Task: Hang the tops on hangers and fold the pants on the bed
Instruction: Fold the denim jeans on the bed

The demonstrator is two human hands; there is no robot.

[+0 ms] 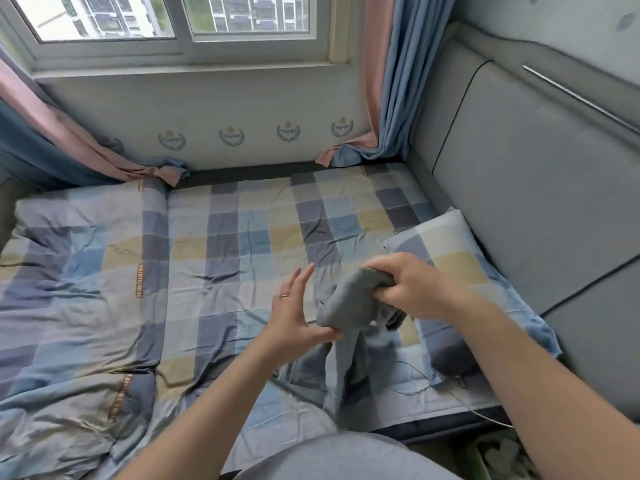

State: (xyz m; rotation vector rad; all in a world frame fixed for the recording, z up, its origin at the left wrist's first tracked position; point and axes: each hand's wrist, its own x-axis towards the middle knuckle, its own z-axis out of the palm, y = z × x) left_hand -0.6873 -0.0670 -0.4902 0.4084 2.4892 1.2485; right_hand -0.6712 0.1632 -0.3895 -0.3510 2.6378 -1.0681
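A bunched grey garment (353, 299) is clutched by the right hand (412, 289) above the bed (242, 220); the left hand (294, 313) is laid straight-fingered against it. Gripped so, its hanging part could be twisted and misfolded.

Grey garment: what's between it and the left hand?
Head view: nothing. The left hand's thumb meets the grey garment; behind the finger gap only checked sheet shows.

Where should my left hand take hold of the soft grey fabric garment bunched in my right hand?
Probably the loose length hanging below the bunch, coming from the left. The right hand grips the grey garment at its top as a wad; the rest droops free toward the checked bed sheet, and the open left hand sits just beside it.
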